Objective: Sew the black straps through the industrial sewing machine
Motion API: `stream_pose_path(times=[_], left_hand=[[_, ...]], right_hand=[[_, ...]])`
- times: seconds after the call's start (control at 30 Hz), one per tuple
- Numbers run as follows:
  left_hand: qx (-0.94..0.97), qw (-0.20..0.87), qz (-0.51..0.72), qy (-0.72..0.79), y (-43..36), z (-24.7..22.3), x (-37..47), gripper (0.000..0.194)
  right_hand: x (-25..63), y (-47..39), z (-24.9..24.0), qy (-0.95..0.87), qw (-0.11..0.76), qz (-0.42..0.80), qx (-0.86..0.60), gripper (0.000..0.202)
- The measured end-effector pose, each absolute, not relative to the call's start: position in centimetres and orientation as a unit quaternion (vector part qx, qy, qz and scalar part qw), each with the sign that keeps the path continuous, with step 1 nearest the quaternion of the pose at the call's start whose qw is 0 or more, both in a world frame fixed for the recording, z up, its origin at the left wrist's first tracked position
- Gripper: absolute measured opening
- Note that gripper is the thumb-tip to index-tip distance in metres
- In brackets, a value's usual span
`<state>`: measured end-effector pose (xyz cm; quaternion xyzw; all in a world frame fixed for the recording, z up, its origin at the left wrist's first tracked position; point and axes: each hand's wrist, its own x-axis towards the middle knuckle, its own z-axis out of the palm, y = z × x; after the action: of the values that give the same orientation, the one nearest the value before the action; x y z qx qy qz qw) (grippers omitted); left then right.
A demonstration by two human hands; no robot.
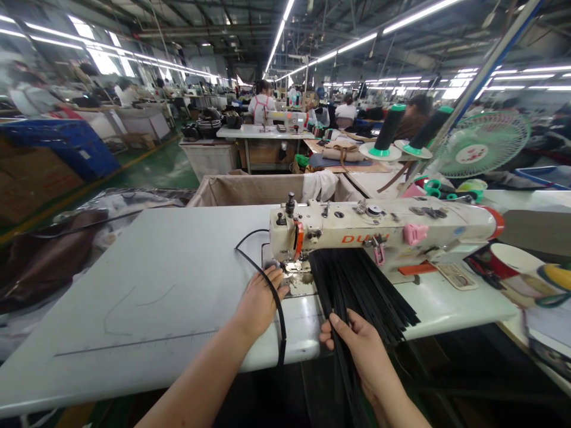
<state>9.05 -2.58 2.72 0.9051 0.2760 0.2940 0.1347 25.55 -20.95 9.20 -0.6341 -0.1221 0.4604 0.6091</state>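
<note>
My left hand (261, 297) lies by the needle plate (300, 276) of a white sewing machine (330, 229), fingers stretched toward the presser foot. A narrow black strip (280, 318) loops out from behind the machine head, passes across the back of this hand and hangs over the table's front edge. To the right, a thick bundle of black strips (366, 285) lies fanned out under the machine arm. My right hand (354, 339) is closed on some black strips at the bundle's near left side; their ends hang below the tabletop. How many it grips is hidden.
The white sewing table (156, 279) carries a printed ruler line and loose thread. Behind it stands a fabric-lined bin (254, 187). Black thread cones (388, 128) and a green fan (482, 145) are at the right. Plastic-wrapped material (84, 238) sits left. Other people work farther back.
</note>
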Motion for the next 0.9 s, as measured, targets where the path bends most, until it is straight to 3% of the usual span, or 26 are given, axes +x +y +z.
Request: stream_pose_path(times=[0.2, 0.37, 0.5, 0.63, 0.73, 0.9], left_hand=[[0.882, 0.170, 0.318, 0.303, -2.8, 3.2, 9.1, 0.030], [0.798, 0.141, 0.445, 0.380, -3.0, 4.7, 8.6, 0.035], [0.810, 0.047, 0.514, 0.280, -4.2, 5.7, 7.8, 0.034], [0.863, 0.001, 0.471, 0.182, -4.9, 5.5, 7.5, 0.030], [0.872, 0.049, 0.413, 0.257, -3.7, 4.8, 7.6, 0.030], [0.826, 0.216, 0.370, 0.367, 0.8, 3.0, 8.8, 0.022]], right_hand=[[24.0, -22.0, 8.5, -0.090, 0.614, 0.477, -0.623, 0.061], [22.7, -22.4, 8.1, -0.092, 0.636, 0.476, -0.601, 0.066], [21.7, -22.6, 8.6, -0.100, 0.621, 0.496, -0.599, 0.071], [20.6, -22.6, 7.4, -0.129, 0.607, 0.518, -0.589, 0.068], [20.0, -22.0, 5.8, -0.142, 0.606, 0.525, -0.581, 0.071], [19.8, -20.5, 5.5, -0.152, 0.607, 0.512, -0.589, 0.067]])
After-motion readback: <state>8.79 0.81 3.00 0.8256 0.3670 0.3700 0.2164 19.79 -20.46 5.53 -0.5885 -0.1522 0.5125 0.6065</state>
